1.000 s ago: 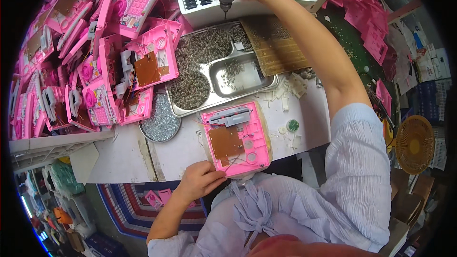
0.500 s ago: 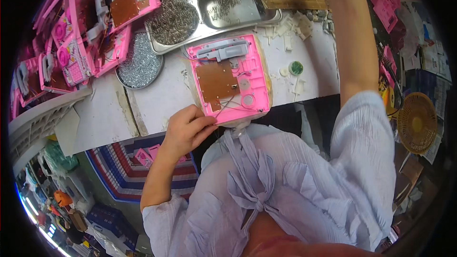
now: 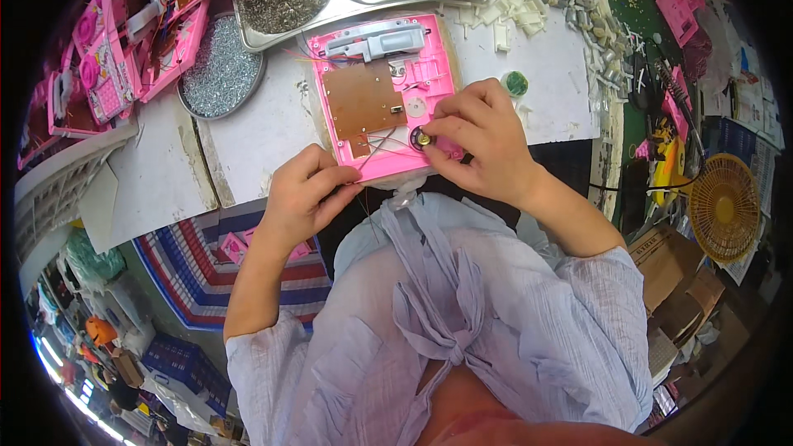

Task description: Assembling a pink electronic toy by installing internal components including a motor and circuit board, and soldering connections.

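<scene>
Pinching dark disc [image 3: 421, 139] between your right hand's [image 3: 487, 144] thumb and fingers, at near right part of pink casing [image 3: 396, 167], itself by counter's [image 3: 562, 107] front edge. Your left hand [image 3: 301, 194] at casing's near left corner, thumb and forefinger close together; cannot tell whether gripping rim or wire [image 3: 381, 147]. Best hold disc level, wire untrapped, casing steady.
</scene>
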{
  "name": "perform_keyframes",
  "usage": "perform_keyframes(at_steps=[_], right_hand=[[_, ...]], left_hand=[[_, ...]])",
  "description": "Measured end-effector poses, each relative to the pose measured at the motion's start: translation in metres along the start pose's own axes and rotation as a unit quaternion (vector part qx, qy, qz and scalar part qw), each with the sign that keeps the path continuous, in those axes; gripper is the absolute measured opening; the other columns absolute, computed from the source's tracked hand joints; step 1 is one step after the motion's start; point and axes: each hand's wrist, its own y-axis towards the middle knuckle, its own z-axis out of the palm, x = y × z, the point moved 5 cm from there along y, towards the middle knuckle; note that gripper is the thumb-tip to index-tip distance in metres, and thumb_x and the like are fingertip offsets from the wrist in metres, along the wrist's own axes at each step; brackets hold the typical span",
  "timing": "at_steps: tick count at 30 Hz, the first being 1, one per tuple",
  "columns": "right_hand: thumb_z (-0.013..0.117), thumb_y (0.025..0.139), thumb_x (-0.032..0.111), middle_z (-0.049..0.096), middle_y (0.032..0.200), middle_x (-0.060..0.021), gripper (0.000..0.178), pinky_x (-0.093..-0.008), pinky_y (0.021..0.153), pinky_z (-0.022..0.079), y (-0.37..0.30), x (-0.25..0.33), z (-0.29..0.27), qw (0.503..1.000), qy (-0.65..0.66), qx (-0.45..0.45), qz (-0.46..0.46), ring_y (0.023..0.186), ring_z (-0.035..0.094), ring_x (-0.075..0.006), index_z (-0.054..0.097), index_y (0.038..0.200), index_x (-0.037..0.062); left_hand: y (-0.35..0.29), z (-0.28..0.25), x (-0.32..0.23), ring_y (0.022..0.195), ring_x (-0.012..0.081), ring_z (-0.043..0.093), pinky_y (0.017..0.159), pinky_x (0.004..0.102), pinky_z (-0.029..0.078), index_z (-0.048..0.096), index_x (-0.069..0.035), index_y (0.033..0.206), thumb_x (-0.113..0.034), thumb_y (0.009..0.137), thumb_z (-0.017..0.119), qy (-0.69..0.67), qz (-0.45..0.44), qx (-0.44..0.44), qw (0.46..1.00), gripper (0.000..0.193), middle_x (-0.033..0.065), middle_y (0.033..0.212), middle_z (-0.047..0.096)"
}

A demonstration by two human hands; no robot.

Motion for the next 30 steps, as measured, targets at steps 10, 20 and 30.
perform_keyframes(at_steps=[10,20,30], right_hand=[[0.082,0.072,0.01,0.066,0.102,-0.0054,0.027,-0.0389,0.081,0.048,0.01,-0.005,-0.011,0.998,0.035,0.039,-0.038,0.096,0.058,-0.0296,0.072,0.097,0.0104],[0.077,0.073,0.001,0.059,0.091,-0.0071,0.035,-0.0395,0.075,0.048,-0.048,-0.066,-0.072,0.975,-0.094,0.195,0.05,0.087,0.055,-0.0286,0.073,0.106,0.0096],[0.08,0.075,0.01,0.065,0.105,-0.0108,0.03,-0.0429,0.087,0.048,-0.044,-0.071,-0.094,0.993,-0.043,0.083,0.071,0.1,0.058,-0.0328,0.068,0.103,0.0063]], left_hand=[[0.008,-0.005,-0.004,0.07,0.0226,0.06,0.059,0.0338,0.047,0.073,-0.008,0.097,-0.007,0.074,0.086,0.016,0.021,0.045,0.999,0.027,0.0057,0.08,0.059],[0.023,-0.01,-0.017,0.071,0.0265,0.06,0.061,0.0367,0.047,0.071,-0.006,0.097,-0.007,0.073,0.084,0.051,-0.009,0.112,0.992,0.028,0.0085,0.079,0.058],[0.172,-0.05,-0.009,0.079,0.03,0.066,0.07,0.0407,0.052,0.071,-0.005,0.094,-0.011,0.086,0.073,0.211,0.034,0.076,0.974,0.01,0.012,0.085,0.064]])
